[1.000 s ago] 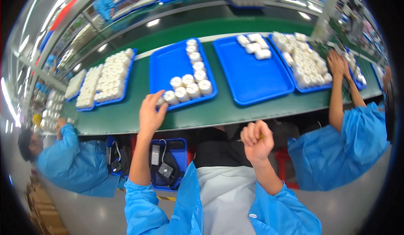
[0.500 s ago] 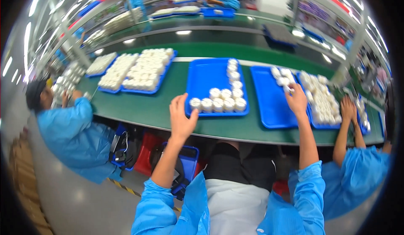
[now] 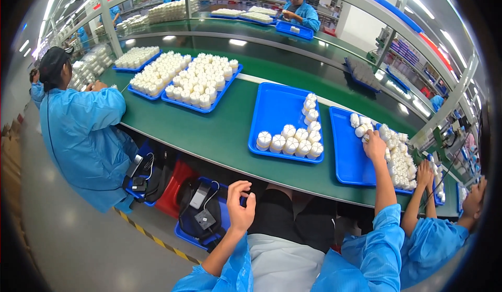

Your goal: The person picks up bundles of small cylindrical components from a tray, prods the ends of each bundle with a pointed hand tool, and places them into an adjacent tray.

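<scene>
The right hand (image 3: 374, 146), right of the middle of the frame, has its fingertips close together at a small bunch of white pieces (image 3: 365, 119); the hand hides the spot, so one cannot tell if it pinches a piece. Just up and left of these fingers is a short white piece (image 3: 361, 130). It seems to lie on its side, its long way running more across the frame than up it. The right hand is much nearer to it than the left hand (image 3: 240, 206), which hangs in the air below the middle of the frame, fingers bent, with a gap to the thumb and nothing seen inside. The piece is round like a little drum, and white. It is in the top part of a blue tray (image 3: 349, 161), right of the middle. Farther left, upright pieces (image 3: 291, 145) stand in another blue tray (image 3: 272, 106), with thin dark lines on their white tops. Near the right edge are a co-worker's hands (image 3: 426, 174).
</scene>
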Action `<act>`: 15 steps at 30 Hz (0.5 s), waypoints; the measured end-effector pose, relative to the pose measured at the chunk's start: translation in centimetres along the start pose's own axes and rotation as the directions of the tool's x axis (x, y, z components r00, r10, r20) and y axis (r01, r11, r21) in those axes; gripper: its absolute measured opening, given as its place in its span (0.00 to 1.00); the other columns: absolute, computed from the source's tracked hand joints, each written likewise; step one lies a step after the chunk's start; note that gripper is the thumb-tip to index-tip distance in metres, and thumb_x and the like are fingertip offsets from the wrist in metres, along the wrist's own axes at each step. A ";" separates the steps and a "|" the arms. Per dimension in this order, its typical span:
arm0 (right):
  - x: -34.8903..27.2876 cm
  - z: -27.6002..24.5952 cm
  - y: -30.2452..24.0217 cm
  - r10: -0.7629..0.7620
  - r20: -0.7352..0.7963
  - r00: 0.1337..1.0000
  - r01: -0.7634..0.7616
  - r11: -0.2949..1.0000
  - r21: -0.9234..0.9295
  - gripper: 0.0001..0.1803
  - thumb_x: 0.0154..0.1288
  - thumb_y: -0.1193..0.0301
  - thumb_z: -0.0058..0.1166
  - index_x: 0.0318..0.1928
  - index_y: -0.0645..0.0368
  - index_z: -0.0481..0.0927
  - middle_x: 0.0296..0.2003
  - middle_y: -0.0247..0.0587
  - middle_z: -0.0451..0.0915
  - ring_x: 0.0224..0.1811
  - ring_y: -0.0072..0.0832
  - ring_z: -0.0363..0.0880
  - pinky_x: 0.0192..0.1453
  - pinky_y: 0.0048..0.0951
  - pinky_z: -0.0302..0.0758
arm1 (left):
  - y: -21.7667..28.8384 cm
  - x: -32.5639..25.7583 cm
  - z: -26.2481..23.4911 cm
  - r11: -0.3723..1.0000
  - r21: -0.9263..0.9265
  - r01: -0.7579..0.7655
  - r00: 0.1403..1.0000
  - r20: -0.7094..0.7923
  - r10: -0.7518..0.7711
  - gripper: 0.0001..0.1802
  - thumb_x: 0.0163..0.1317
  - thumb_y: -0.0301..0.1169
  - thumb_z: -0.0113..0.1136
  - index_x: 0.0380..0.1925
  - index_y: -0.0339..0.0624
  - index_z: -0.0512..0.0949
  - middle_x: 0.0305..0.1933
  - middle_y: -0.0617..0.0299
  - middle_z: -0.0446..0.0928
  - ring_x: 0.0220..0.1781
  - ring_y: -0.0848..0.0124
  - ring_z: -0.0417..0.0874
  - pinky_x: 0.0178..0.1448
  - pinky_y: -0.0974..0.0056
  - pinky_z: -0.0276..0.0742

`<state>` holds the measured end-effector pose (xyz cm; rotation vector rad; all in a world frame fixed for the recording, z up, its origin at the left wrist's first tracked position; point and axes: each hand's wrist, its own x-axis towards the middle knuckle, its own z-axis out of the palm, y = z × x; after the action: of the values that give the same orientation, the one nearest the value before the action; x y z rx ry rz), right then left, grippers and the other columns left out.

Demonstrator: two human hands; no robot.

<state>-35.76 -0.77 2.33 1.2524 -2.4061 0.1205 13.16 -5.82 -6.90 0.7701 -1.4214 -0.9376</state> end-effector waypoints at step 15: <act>-18.6 -12.8 -16.6 -0.128 0.231 0.965 -0.190 0.273 0.943 0.21 0.50 0.78 0.64 0.47 0.65 0.77 0.41 0.36 0.79 0.43 0.19 0.77 0.44 0.23 0.76 | 5.5 -2.7 4.5 0.956 -0.265 0.125 0.831 0.555 0.045 0.36 0.53 0.24 0.67 0.63 0.36 0.66 0.59 0.51 0.71 0.56 0.62 0.78 0.59 0.61 0.75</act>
<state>-8.87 7.01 4.47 1.7309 -2.5439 1.8402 9.29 -0.50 -3.07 0.3050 -1.7119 -1.4505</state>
